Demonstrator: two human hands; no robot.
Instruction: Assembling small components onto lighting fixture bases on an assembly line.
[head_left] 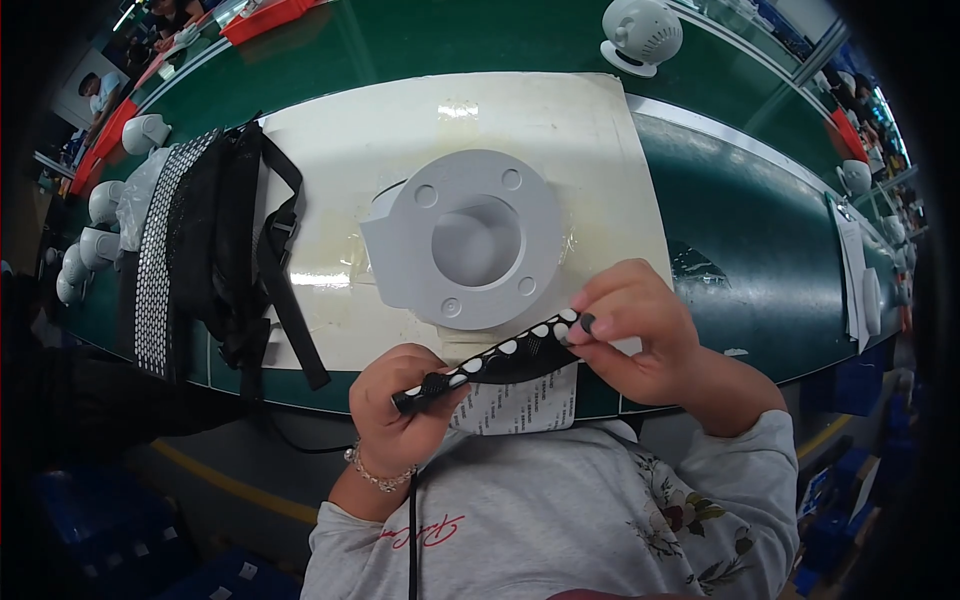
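My left hand point(400, 400) is closed round one end of a narrow black strip point(515, 360) with a row of white ovals along its upper edge. The strip slants up to my right hand point(640, 335), whose thumb and fingers pinch together at its far end. A small dark round pad point(587, 323) shows at those fingertips; whether it is still joined to the strip I cannot tell. Just beyond the hands lies a light grey round plastic base point(400, 245) with a wide central opening, several small round recesses and a flat tab on its left.
Cream board point(330, 150) covers part of the green table. Black strap bundles and white-dotted black sheets point(165, 260) are piled left. A printed white sheet point(515, 408) hangs at the front edge. White rounded appliances point(642, 35) stand farther off; papers point(853, 280) lie right.
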